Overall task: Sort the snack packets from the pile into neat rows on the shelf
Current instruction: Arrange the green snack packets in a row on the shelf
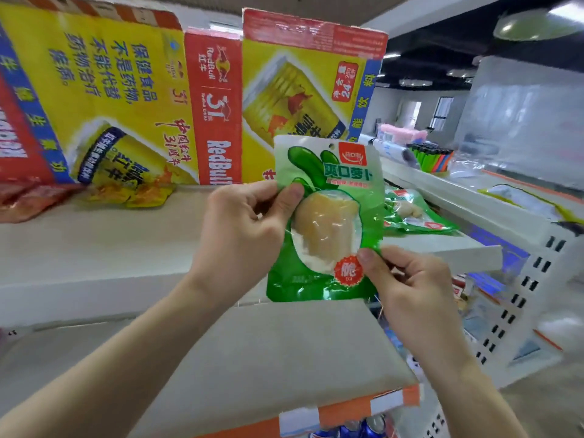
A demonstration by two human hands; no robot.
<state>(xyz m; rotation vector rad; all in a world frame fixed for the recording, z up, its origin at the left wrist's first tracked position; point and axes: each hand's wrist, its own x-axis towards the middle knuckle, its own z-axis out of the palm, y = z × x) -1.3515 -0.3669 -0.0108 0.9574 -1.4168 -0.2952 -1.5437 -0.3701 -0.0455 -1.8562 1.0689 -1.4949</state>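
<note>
A green snack packet (328, 216) with a clear window showing a pale yellow piece is held upright in front of the shelf (94, 248). My left hand (243, 232) pinches its left edge near the middle, thumb on the front. My right hand (407, 286) pinches its lower right corner. Another green packet (414, 216) lies flat at the right end of the same shelf. Yellow packets (132, 192) and red-orange packets (28, 197) lie at the back left of the shelf.
Flattened yellow and red cardboard (142, 99) lines the back of the shelf. A lower shelf board (284, 358) with an orange price strip juts toward me. A white perforated upright (521, 295) stands on the right, and a neighbouring shelf holds coloured lighters (433, 158).
</note>
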